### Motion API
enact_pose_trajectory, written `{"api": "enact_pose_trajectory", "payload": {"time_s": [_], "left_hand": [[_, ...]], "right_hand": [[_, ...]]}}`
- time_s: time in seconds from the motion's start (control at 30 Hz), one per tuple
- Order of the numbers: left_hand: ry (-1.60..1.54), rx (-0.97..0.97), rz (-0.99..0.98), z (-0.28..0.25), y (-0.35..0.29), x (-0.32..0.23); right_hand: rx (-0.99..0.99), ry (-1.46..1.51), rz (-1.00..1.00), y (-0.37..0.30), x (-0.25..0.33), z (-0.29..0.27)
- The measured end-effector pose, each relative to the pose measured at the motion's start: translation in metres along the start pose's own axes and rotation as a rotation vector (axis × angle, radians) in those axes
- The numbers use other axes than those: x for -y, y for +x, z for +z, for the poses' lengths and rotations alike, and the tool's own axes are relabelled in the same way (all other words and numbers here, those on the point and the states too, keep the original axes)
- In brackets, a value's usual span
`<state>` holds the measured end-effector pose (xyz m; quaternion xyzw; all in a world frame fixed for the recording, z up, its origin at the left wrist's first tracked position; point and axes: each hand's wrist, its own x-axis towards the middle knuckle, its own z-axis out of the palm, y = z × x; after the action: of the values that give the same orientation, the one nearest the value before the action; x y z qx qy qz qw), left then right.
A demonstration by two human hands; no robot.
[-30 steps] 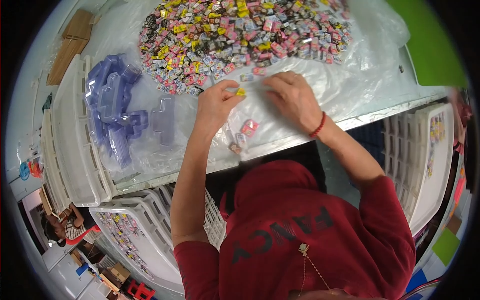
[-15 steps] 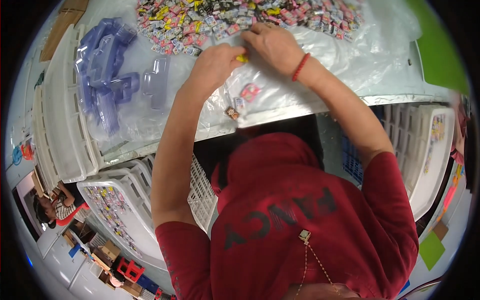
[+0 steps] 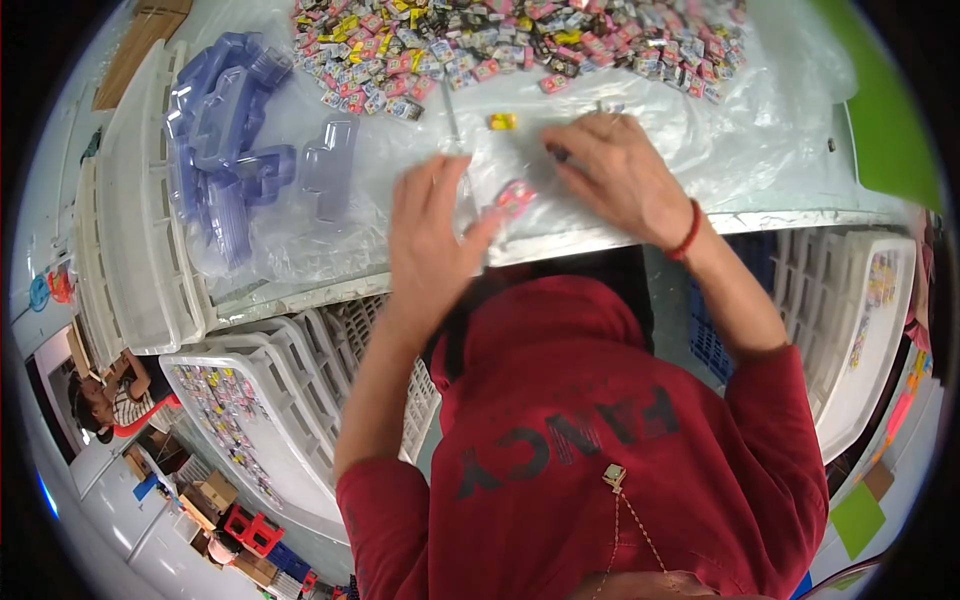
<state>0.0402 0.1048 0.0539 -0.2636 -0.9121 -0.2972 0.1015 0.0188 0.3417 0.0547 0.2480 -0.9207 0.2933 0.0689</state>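
My left hand [image 3: 432, 225] hovers over the near part of the plastic-covered table, fingers stretched and thumb apart, holding nothing that I can see. Its thumb is beside a small pink piece [image 3: 515, 196], partly blurred. To the right, my right hand [image 3: 625, 178] has its fingers curled, with a small dark piece [image 3: 559, 154] at the fingertips; its kind is too small to tell. Between and beyond the hands lies a small yellow piece [image 3: 503, 121]. A large heap of small pink, yellow, white and black pieces [image 3: 480, 45] spreads along the far side.
Clear bluish plastic trays [image 3: 225, 120] are piled on the left, with a single one [image 3: 330, 165] beside them. White crates [image 3: 140, 200] stand at the left edge. Below the table, more white crates [image 3: 265, 390] hold packed pieces. A green sheet [image 3: 895, 140] lies at the right. A seated person is far left.
Both hands have drawn back from the heap toward me and moved apart. The yellow piece, earlier at my left fingertips, now lies on the table.
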Motion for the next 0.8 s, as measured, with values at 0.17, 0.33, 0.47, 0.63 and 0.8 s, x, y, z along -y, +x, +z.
{"api": "enact_pose_trajectory", "payload": {"time_s": [0.17,0.33,0.47,0.63,0.8], "left_hand": [[0.087,-0.028,-0.153,0.025,-0.052,-0.002],[-0.086,0.03,-0.161,0.026,-0.036,0.016],[-0.106,0.103,-0.055,0.019,-0.024,0.025],[-0.052,-0.049,0.002,0.013,-0.019,0.019],[0.059,-0.037,0.074,0.017,-0.006,0.006]], "right_hand": [[0.177,-0.158,-0.026,-0.003,0.019,0.009],[0.241,-0.205,-0.047,0.003,0.027,0.023],[0.188,-0.147,-0.051,0.0,0.031,0.03],[0.059,-0.019,0.013,-0.007,0.022,0.021],[-0.054,0.053,0.138,-0.016,0.004,0.021]]}}
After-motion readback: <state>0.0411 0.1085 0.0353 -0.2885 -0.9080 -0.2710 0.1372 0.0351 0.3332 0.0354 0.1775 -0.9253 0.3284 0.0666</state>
